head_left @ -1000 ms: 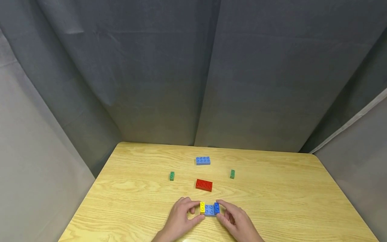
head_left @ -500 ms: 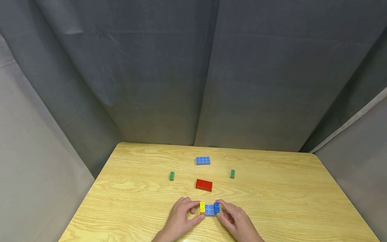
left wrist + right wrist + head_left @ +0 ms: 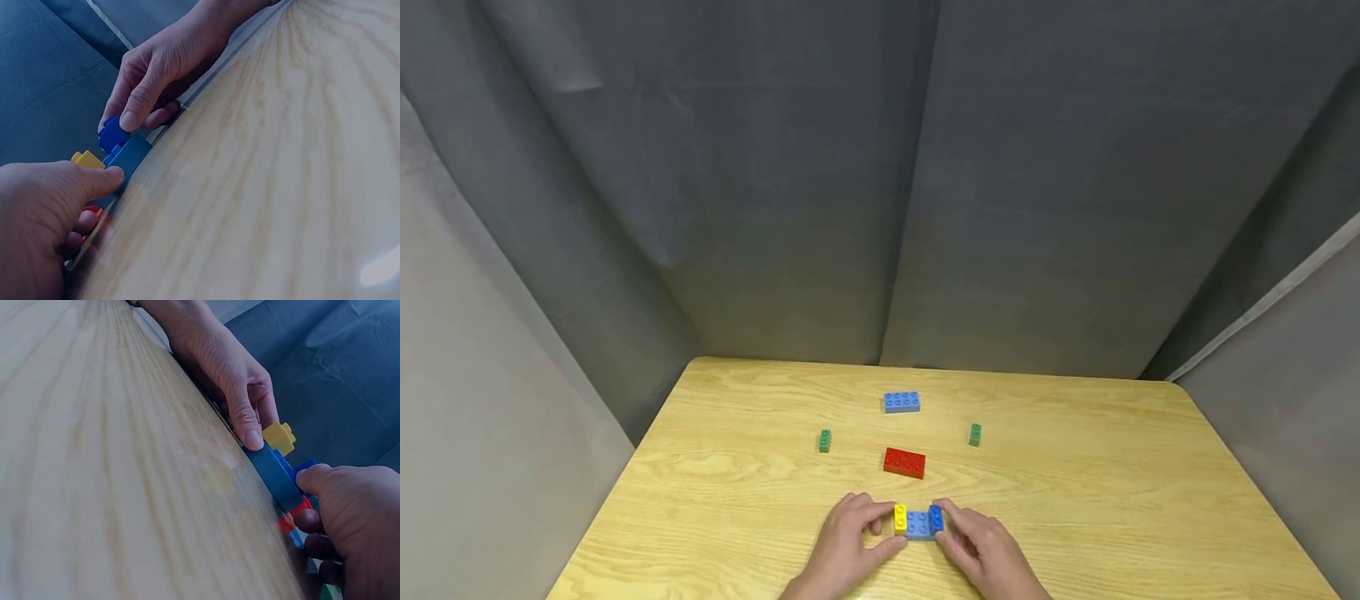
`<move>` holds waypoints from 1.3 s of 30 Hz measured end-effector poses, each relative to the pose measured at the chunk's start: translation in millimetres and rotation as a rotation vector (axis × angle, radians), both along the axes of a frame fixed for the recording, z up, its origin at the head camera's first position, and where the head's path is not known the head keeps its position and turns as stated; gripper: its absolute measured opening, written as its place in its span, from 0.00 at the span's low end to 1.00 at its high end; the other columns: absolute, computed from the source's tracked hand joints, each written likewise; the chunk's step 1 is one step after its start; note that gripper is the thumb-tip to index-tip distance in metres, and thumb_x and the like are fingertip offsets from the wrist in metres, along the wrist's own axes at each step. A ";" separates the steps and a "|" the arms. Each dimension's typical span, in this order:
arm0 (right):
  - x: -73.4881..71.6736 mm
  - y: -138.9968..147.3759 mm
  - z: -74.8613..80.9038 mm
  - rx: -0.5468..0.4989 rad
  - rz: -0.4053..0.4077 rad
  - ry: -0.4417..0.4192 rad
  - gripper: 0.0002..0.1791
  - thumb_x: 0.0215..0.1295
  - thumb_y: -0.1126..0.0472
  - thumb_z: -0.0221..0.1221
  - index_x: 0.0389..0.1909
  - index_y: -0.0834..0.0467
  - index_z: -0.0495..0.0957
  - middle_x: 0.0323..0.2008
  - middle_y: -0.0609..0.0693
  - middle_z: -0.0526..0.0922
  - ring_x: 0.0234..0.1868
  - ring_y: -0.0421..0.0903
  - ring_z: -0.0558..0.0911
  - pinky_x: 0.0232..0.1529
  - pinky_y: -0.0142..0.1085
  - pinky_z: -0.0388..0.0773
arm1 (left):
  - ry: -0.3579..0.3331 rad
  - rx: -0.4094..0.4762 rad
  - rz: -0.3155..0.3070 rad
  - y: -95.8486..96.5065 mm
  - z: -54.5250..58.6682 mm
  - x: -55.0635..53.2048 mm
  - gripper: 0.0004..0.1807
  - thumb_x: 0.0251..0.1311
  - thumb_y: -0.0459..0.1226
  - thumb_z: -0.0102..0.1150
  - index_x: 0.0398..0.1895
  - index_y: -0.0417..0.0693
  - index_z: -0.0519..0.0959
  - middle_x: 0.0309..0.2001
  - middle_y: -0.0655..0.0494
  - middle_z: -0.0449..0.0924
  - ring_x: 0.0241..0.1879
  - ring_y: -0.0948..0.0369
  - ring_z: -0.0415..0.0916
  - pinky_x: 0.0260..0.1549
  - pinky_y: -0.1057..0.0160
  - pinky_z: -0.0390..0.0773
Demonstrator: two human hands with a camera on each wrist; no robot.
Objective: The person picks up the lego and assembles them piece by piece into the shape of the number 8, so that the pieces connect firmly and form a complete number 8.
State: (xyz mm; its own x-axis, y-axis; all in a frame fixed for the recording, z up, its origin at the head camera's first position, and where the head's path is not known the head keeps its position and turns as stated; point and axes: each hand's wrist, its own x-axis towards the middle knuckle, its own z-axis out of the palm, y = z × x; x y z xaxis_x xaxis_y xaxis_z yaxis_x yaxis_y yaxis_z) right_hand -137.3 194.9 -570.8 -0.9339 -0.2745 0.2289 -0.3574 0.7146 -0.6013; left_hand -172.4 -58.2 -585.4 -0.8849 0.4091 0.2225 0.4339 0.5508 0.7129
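A light blue toy brick (image 3: 917,525) lies near the front of the table, with a small yellow brick (image 3: 900,519) on its left end. Over its right end is a small dark blue brick (image 3: 936,518), which looks slightly tilted; whether it is fully seated I cannot tell. My left hand (image 3: 844,540) pinches the light blue brick at the yellow end, its thumb on the near side in the left wrist view. Between thumb and index finger, my right hand (image 3: 988,550) pinches the dark blue brick. The far fingertips are partly hidden in both wrist views.
Beyond the hands lies a red brick (image 3: 904,463), and farther back another light blue brick (image 3: 902,402). Small green bricks stand to the left (image 3: 825,441) and right (image 3: 975,435). Grey curtains (image 3: 805,192) hang behind the wooden table (image 3: 1112,500).
The head view has shifted a little, so everything sits slightly lower in it. Both hands keep the same hold on the bricks.
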 end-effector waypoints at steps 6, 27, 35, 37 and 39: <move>-0.3 0.2 2.1 0.023 -0.014 -0.064 0.29 0.76 0.47 0.61 0.69 0.59 0.77 0.24 0.32 0.66 0.24 0.29 0.64 0.28 0.29 0.65 | 0.017 0.010 -0.010 -0.3 -0.8 0.6 0.28 0.62 0.57 0.71 0.57 0.51 0.86 0.29 0.71 0.71 0.33 0.70 0.64 0.34 0.71 0.67; -1.3 0.0 2.2 0.046 0.016 -0.012 0.29 0.74 0.50 0.64 0.68 0.62 0.77 0.19 0.31 0.60 0.21 0.29 0.58 0.26 0.28 0.62 | 0.023 0.018 -0.015 -1.7 -3.4 0.0 0.27 0.61 0.57 0.71 0.57 0.50 0.87 0.29 0.72 0.70 0.32 0.71 0.63 0.34 0.71 0.67; -1.5 -1.8 -3.4 0.009 -0.010 -0.013 0.29 0.74 0.48 0.64 0.68 0.59 0.78 0.18 0.30 0.62 0.20 0.29 0.60 0.28 0.29 0.63 | 0.032 0.017 -0.020 -3.5 -1.3 -0.9 0.27 0.62 0.57 0.71 0.57 0.49 0.87 0.29 0.72 0.70 0.32 0.70 0.64 0.34 0.70 0.68; -1.4 -0.4 -6.8 -0.026 -0.010 0.011 0.27 0.73 0.50 0.65 0.67 0.59 0.79 0.19 0.30 0.62 0.20 0.28 0.60 0.27 0.28 0.63 | 0.026 0.021 -0.021 -2.7 -1.6 -0.9 0.27 0.62 0.56 0.71 0.57 0.49 0.86 0.29 0.72 0.71 0.32 0.71 0.64 0.34 0.70 0.68; -1.5 0.6 -9.8 -0.054 -0.014 0.033 0.26 0.72 0.51 0.66 0.66 0.58 0.81 0.19 0.30 0.62 0.20 0.28 0.60 0.27 0.28 0.63 | 0.028 0.025 -0.021 -1.6 -2.1 -0.9 0.27 0.62 0.56 0.71 0.58 0.49 0.86 0.30 0.72 0.71 0.33 0.71 0.64 0.35 0.70 0.68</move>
State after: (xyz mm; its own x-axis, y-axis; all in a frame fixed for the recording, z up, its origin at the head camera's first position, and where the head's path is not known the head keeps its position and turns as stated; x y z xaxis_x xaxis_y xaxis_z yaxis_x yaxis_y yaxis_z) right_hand -138.8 195.5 -580.6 -0.9294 -0.2479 0.2734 -0.3677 0.6864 -0.6275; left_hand -173.3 -59.8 -587.4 -0.8694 0.4220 0.2571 0.4652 0.5235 0.7139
